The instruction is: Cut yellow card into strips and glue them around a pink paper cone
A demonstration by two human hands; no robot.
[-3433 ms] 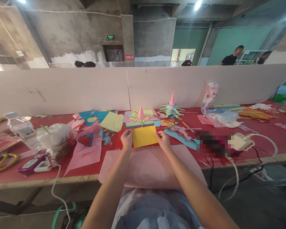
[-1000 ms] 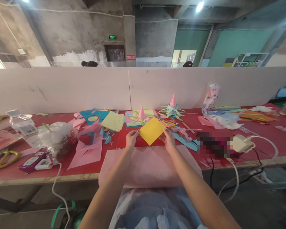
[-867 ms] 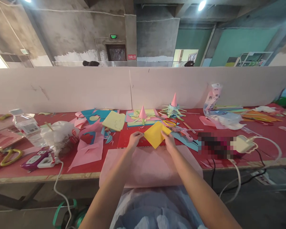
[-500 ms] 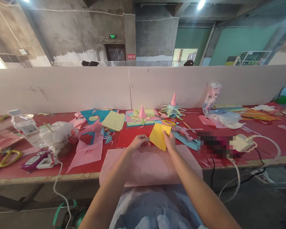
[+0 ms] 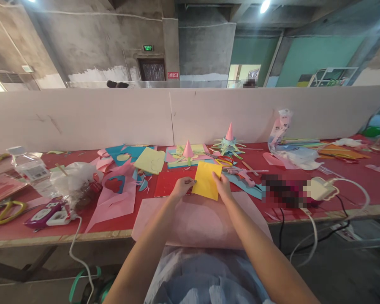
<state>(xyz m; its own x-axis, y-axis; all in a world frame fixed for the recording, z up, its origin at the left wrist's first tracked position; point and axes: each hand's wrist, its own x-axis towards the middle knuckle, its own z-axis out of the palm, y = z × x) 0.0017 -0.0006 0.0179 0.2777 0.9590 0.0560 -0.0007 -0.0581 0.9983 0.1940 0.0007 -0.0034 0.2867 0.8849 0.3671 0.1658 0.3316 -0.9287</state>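
Note:
A yellow sheet of paper [image 5: 206,179] is held up over the front of the table, its broad face towards me. My right hand [image 5: 222,185] is closed on its right edge, thumb on the near face. At the left edge, the fingertips of my left hand [image 5: 182,188] are pinched together against the paper. Under my hands lies a pink sheet [image 5: 190,223] that hangs over the table edge, with a red sheet [image 5: 164,183] just behind it. Farther back, a pink paper cone [image 5: 188,149] stands on cut paper pieces, and another pink cone [image 5: 229,132] tops a fringed blue-green base.
A glue gun [image 5: 245,176] and yellow-handled scissors [image 5: 224,161] lie to the right, near a white charger [image 5: 321,189] with cables. Leftward are cut pink paper [image 5: 122,202], a plastic bag [image 5: 77,179], a bottle [image 5: 28,162] and a purple power strip [image 5: 44,213]. A pale partition [image 5: 120,116] stands behind.
The yellow paper has turned from a tilt to nearly upright and shifted slightly left. Both hands have stayed at its sides, with my left fingers drawn closer together.

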